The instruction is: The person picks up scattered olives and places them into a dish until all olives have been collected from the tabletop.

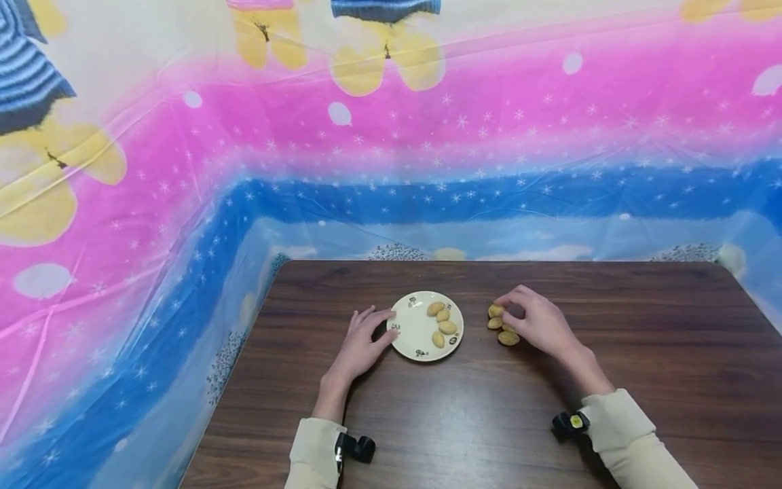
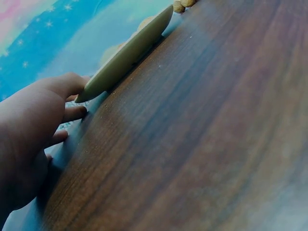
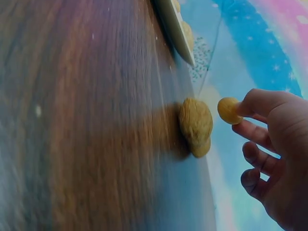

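Observation:
A cream plate point(image 1: 411, 339) with small dark motifs sits on the table, several wrinkled yellow-brown oval pieces point(image 1: 448, 327) like dried fruit on its right half. At its left rim, my left hand point(image 1: 364, 345) holds the edge with thumb and forefinger; the other fingers spread behind. In the left wrist view, the plate point(image 2: 127, 57) appears edge-on. Right of the plate, my right hand point(image 1: 540, 324) pinches one yellow-brown piece point(image 3: 229, 110) between thumb and fingers, above the small group. Several more pieces point(image 1: 508, 338) lie under and beside that hand, partly hidden by it.
The dark wood-grain table point(image 1: 464, 421) has rounded far corners. A pink and blue patterned cloth point(image 1: 391, 149) hangs behind it and along its left side. Black cameras point(image 1: 362, 449) sit at both sleeve cuffs.

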